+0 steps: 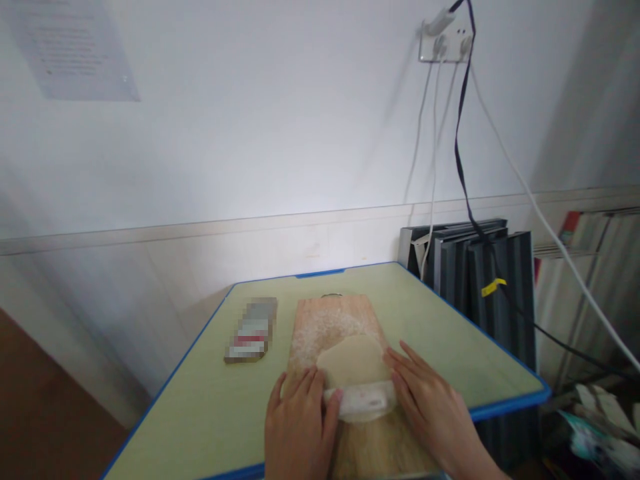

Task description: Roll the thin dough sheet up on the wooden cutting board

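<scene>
A white rolling pin (367, 401) lies across a flattened sheet of pale dough (354, 360) on a wooden cutting board (333, 305). My left hand (300, 420) is on the pin's left end, its thumb along the near side of the roller. On the other end rests my right hand (427, 397), with fairly straight fingers reaching forward beside the dough's right edge. Both hands cover the ends of the pin. Beyond the dough, white flour (320, 328) dusts the board.
The board stands on a pale green table (200, 400) with a blue edge. Left of the board lies a blurred-out packet-like item (251, 333). Dark folded panels (465, 280) lean at the right against the wall. Cables (463, 147) hang from a wall socket (445, 41).
</scene>
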Demonstrator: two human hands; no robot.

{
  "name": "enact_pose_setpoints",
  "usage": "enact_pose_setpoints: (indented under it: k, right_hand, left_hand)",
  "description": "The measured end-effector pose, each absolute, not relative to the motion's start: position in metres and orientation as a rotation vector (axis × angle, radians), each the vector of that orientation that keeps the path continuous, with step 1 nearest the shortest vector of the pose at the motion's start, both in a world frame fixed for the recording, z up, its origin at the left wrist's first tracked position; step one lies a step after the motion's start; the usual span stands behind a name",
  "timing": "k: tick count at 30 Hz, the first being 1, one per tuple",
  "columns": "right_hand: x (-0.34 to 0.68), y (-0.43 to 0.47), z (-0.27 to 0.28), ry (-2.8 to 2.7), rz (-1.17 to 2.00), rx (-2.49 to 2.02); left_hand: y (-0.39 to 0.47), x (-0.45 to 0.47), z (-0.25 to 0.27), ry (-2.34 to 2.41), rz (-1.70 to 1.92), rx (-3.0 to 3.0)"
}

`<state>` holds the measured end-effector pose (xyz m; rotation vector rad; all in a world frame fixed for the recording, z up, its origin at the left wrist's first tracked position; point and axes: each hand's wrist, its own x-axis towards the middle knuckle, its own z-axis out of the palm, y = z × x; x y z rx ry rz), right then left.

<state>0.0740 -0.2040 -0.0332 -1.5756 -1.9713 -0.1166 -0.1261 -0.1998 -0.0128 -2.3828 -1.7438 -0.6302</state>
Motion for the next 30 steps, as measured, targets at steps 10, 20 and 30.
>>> enact_pose_setpoints:
  k: [10, 20, 30]
  right_hand:
    - [0.069, -0.157, -0.005, -1.997, 0.114, -1.684]
    - [0.074, -0.206, -0.035, -1.926, -0.121, -1.539]
    - [0.07, -0.155, -0.011, -1.992, 0.046, -1.642]
  left_hand:
    - [-0.2, -0.131, -0.024, -1.75, -0.505, -2.327]
    - [-0.201, -0.127, -0.015, -1.726, -0.563, -2.363]
    - [-0.202, -0.133, -0.025, -1.734, -0.435, -2.319]
